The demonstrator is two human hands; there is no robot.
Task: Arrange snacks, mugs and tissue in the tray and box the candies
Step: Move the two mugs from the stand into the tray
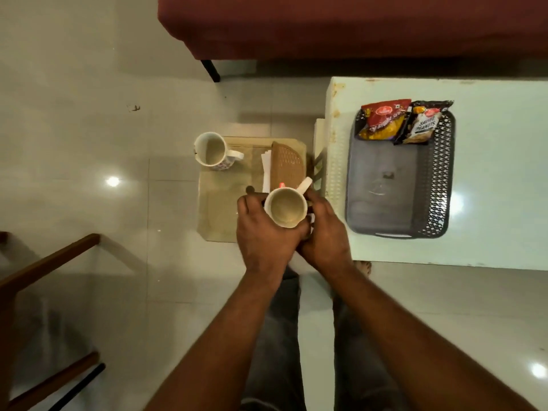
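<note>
A white mug [285, 208] is cupped between both hands above a low beige stool [216, 209]; its handle points up and right. My left hand [264, 232] wraps its left side and my right hand [326, 232] its right side. A second white mug [211, 149] with a patterned side stands upright on the stool's far left corner. A brown perforated tissue holder [289, 166] with white tissues stands on the stool behind the held mug. A dark grey tray [385, 185] lies on the white table [498, 173], with a red snack packet [382, 120] and a salted peanuts packet [422, 123] at its far end.
A dark red sofa [341, 22] with a black leg runs along the top. Wooden chair rails [44, 262] stand at the lower left. My legs and a bare foot [363, 266] are on the glossy tiled floor by the table's near edge.
</note>
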